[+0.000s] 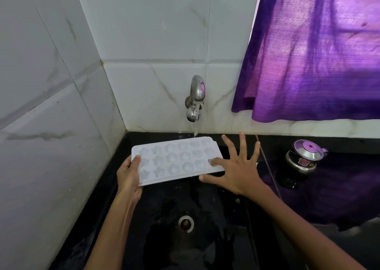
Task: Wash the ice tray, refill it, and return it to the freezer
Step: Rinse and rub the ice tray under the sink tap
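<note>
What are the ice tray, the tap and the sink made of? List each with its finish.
Ice tray: apparently plastic, white and matte, thin with moulded star and round cells.
Tap: metal, seemingly chromed; shiny, it mirrors the purple curtain.
Sink: black and glossy where wet; possibly stone or composite, hard to tell. Its drain ring looks like bare metal.

Your ice tray [176,159] is a white rectangular mould with three rows of shallow star- and flower-shaped cells, open side up. You hold it nearly level above the black sink [216,239], long axis running from 8 o'clock to 2 o'clock. Its far edge, toward 12 o'clock, sits under the running tap [195,99], where the thin stream of water [195,130] lands.
</note>
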Tool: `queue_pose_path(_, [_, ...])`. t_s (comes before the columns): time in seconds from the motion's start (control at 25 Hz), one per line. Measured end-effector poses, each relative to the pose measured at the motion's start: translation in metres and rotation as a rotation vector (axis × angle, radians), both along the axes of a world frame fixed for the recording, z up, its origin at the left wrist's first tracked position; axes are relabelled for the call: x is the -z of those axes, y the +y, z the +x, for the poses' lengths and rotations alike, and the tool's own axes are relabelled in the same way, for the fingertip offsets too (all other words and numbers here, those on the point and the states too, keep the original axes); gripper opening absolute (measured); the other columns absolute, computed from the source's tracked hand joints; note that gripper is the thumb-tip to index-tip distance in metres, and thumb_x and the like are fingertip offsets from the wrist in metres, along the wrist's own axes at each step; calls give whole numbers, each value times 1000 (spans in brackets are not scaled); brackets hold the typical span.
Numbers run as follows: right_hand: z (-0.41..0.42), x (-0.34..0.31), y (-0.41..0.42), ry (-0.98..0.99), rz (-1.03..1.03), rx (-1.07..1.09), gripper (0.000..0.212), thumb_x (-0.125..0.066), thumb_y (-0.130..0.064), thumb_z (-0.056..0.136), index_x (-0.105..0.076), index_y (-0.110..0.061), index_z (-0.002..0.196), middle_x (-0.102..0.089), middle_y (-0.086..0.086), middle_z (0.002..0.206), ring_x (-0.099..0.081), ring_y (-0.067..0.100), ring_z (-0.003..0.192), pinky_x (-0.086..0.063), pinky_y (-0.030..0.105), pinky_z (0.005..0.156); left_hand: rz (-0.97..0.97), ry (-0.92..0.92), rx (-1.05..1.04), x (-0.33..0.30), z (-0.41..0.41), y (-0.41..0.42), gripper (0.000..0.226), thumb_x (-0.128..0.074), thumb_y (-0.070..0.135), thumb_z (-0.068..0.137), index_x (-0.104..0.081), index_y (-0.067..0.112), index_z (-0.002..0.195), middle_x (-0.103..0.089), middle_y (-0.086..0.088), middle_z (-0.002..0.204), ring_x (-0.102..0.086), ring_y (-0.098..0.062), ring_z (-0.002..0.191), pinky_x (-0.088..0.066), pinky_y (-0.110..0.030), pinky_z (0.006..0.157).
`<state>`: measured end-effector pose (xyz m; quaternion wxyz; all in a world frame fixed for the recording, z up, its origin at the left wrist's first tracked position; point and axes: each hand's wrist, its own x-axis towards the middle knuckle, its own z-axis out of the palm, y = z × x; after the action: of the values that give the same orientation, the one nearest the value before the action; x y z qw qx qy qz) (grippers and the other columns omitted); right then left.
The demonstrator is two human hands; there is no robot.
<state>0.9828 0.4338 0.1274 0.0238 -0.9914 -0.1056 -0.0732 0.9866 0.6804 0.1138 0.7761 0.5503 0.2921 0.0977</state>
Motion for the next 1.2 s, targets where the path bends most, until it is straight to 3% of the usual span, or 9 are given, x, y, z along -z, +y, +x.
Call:
queue_pose_path(0.2, [-1, -2, -1, 31, 30, -47, 90, -10, -95, 53, -64, -44, 104, 8, -4, 160, 40, 28, 134, 34, 57, 97, -6, 14, 18, 0, -3, 1, 33, -53, 19, 95, -54, 10, 126, -62, -13, 116, -62, -27, 97, -51, -41, 80])
queue_pose_path(0.32, [7, -5, -7, -18, 219, 26, 71, -17, -92, 61, -65, -44, 85, 0, -9, 159, 36, 20, 138, 36, 50, 95, -28, 16, 16, 2, -5, 0, 32, -53, 17, 95, -54, 8, 126, -63, -13, 112, -63, -24, 87, -51, -41, 79])
queue_pose_path(0.48, [21, -6, 0, -45, 265, -9, 64, -20, -86, 69, -54, -46, 106, 0, -8, 159, 34, 22, 139, 29, 57, 100, -21, 1, 30, 0, -5, -5, 31, -52, 17, 95, -54, 7, 124, -63, -12, 110, -63, -25, 90, -52, -41, 79])
queue_pose_path(0.72, [38, -5, 16, 76, 129, -45, 91, -10, -92, 57, -43, -50, 131, 10, -5, 160, 36, 30, 138, 29, 61, 98, -16, -13, 57, -5, -7, -16, 29, -52, 17, 95, -55, 8, 123, -63, -11, 109, -63, -24, 89, -53, -39, 75])
queue_pose_path(0.84, [37, -8, 14, 68, 111, -59, 91, -14, -95, 55, -50, -50, 125, 6, -4, 160, 36, 31, 138, 33, 60, 95, -1, 3, 50, -3, -6, -15, 32, -53, 19, 95, -54, 9, 125, -63, -12, 113, -63, -27, 97, -52, -42, 79])
queue_pose_path(1.0, [38, -10, 16, 36, 85, -35, 81, -18, -90, 60, -54, -48, 120, 7, -4, 160, 35, 31, 138, 35, 57, 94, -11, -3, 68, -4, -7, -20, 27, -52, 19, 95, -55, 11, 122, -63, -9, 109, -63, -23, 90, -52, -40, 77])
queue_pose_path(1.2, [39, -7, 12, 39, 39, -46, 87, -11, -93, 56, -54, -50, 118, 5, -4, 160, 35, 32, 138, 35, 59, 94, 32, -7, 54, -5, -6, -19, 26, -52, 19, 95, -55, 12, 121, -62, -9, 110, -62, -22, 88, -51, -40, 77])
